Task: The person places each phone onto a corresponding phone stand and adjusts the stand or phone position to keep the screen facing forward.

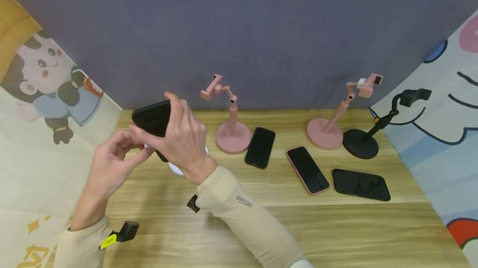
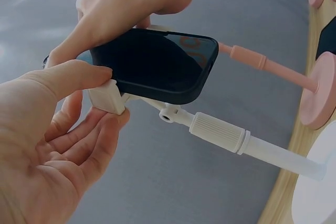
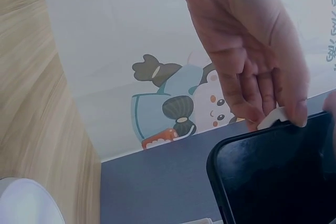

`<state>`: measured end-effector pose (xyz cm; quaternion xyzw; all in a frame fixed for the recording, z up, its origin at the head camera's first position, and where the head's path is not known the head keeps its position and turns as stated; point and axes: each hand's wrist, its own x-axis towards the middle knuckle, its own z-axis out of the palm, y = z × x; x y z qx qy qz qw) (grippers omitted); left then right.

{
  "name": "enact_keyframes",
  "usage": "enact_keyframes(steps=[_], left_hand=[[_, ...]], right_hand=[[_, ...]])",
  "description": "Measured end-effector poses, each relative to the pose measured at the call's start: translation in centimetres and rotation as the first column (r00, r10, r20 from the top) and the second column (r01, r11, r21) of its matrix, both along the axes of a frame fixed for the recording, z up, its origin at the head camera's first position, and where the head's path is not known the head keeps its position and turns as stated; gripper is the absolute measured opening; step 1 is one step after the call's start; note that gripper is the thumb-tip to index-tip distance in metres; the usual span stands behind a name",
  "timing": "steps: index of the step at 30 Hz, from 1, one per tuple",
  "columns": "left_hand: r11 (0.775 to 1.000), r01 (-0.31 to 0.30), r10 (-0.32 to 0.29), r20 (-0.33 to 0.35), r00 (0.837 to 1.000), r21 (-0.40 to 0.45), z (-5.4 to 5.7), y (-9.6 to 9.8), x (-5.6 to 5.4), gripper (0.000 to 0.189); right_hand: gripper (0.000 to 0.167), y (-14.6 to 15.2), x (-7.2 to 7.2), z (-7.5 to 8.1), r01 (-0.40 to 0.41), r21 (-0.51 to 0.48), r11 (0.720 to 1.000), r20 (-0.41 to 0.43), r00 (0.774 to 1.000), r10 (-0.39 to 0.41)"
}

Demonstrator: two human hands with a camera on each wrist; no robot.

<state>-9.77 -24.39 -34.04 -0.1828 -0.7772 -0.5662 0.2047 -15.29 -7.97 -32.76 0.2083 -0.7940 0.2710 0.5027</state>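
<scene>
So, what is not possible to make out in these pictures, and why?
Head: most of the white stand, behind the right hand and held phone.
Head: writing on the yellow label, too small.
Left wrist: part of the white base, cut off by the right edge.
Right wrist: part of the held phone, cut off by the bottom edge.

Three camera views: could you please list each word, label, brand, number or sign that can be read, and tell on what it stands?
"LetsSlim", probably, upside down on the right sleeve; last letters unclear.
Yellow label at the left wrist: print too small to read.
Orange marks on the left wall panel: cut off, unreadable.
Blue characters on that panel, right wrist view: cut off, blurred.
Orange reflection on the held black smartphone: unreadable.
</scene>
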Motion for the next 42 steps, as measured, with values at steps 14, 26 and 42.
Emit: enact_keyframes(steps=[14,26,42], left_hand=[[0.999,-0.045,0.044,0.054,0.998,0.02,0.0,0.7,0.0,0.03],[0.995,-0.075,0.069,0.073,0.995,0.07,-0.4,1.2,0.0,0.03],[0.99,-0.139,0.135,0.117,0.984,0.025,-0.4,0.7,0.1,0.028]], right_hand=[[0.095,0.2,0.1,-0.2,0.003,0.002,1.0,0.001,1.0,-0.003],[0.1,1.7,0.7,-0.7,-0.147,0.035,0.989,0.106,0.984,0.142],[0.04,5.8,0.1,-3.9,-0.572,-0.284,0.769,0.318,0.701,0.639]])
